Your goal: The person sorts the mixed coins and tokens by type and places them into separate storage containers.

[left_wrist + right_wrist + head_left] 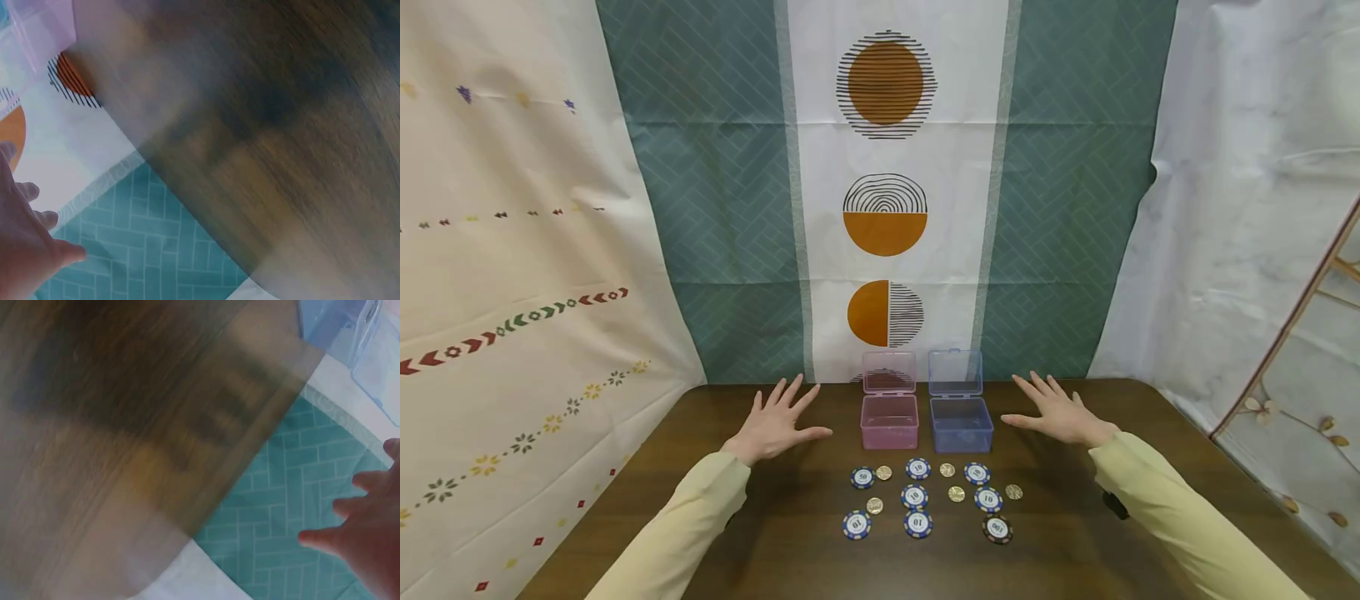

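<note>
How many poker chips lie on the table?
8: back row three, middle row two, front row three. None seems hidden.

The head view looks forward and down from above the near edge of the surface point(1150, 517), taking in both arms, two boxes and the patterned backdrop point(887, 208) behind. Each wrist view sits close over the wood, blurred, facing its far edge and the teal cloth beyond. All three share that far edge; the left wrist view catches the pink box point(37, 25), the right the blue box point(369, 356).
</note>
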Tool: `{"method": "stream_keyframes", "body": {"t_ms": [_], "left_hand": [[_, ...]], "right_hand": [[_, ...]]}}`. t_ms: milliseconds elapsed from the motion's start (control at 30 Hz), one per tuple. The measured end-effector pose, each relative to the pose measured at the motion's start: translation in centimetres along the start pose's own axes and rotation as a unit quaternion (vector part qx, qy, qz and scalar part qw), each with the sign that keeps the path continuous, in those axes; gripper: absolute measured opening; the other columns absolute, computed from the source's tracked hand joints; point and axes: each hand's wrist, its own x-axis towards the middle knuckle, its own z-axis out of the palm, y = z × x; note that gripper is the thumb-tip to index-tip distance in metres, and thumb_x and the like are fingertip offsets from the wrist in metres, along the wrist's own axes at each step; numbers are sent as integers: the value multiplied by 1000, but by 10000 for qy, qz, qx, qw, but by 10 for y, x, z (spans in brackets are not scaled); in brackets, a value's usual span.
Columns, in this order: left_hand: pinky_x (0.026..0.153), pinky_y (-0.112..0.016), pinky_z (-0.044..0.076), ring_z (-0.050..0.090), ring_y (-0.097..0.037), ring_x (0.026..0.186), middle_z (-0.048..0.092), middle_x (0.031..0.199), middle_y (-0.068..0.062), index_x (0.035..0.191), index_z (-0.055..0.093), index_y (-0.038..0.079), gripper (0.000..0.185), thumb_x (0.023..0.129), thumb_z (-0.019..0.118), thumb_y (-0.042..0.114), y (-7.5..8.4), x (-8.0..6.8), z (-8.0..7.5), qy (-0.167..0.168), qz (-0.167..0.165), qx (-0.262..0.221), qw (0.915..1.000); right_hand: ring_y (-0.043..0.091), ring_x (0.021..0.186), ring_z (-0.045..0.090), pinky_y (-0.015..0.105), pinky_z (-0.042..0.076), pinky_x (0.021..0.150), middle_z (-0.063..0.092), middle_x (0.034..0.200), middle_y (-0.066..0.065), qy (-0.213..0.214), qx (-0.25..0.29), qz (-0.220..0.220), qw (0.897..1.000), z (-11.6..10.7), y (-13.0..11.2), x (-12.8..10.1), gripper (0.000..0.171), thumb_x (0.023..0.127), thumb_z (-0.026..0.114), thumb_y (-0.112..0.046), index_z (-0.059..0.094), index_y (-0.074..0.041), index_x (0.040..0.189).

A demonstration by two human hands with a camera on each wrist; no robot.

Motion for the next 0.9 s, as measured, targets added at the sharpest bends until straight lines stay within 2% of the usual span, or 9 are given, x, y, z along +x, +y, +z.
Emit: {"method": "stream_keyframes", "body": {"t_ms": [167, 367, 500, 667, 800, 900], "left_hand": [[95, -62, 13, 15, -40, 129, 16, 146, -14, 143, 27, 19, 87, 76, 43, 72, 6, 1, 5, -34, 186, -83, 9998], [97, -56, 19, 20, -42, 126, 27, 140, -20, 142, 30, 15, 85, 77, 49, 66, 11, 2, 9, -68, 569, -461, 9973], [96, -51, 27, 24, -36, 125, 30, 138, -16, 141, 33, 16, 81, 78, 52, 63, 13, 1, 11, -186, 658, -808, 9944], [90, -44, 37, 33, -24, 118, 36, 133, -9, 139, 36, 19, 74, 79, 57, 57, 19, 0, 14, -389, 734, -1258, 9886], [88, -39, 40, 42, -19, 108, 43, 122, -4, 133, 44, 16, 66, 81, 59, 52, 25, -1, 18, -393, 863, -1420, 9853], [87, -37, 41, 48, -20, 100, 48, 113, -4, 127, 50, 13, 58, 82, 60, 48, 29, -2, 23, -335, 1025, -1580, 9815]], "right_hand": [[47, 128, 3, 68, 5, 90, 6, 144, 26, -102, 385, -229, 9989, 10, -5, 6, 87, 82, 54, -55, 17, -5, 144], [43, 129, 3, 64, 13, 93, 4, 146, 23, -266, 1070, -414, 9930, 21, -7, 15, 88, 80, 61, -49, 19, -6, 144], [41, 130, 6, 63, 17, 93, 4, 146, 22, -319, 1485, -556, 9868, 27, -9, 24, 87, 80, 64, -45, 18, -6, 143], [41, 129, 11, 62, 19, 93, 11, 145, 23, -188, 1706, -650, 9830, 36, -9, 30, 88, 79, 66, -43, 20, -3, 142], [41, 127, 18, 60, 22, 93, 17, 143, 22, -74, 1957, -605, 9788, 46, -7, 32, 87, 77, 69, -41, 23, -5, 142], [42, 125, 22, 60, 25, 92, 19, 143, 22, -49, 2243, -498, 9732, 55, -5, 33, 87, 76, 71, -38, 24, -7, 141]]}}
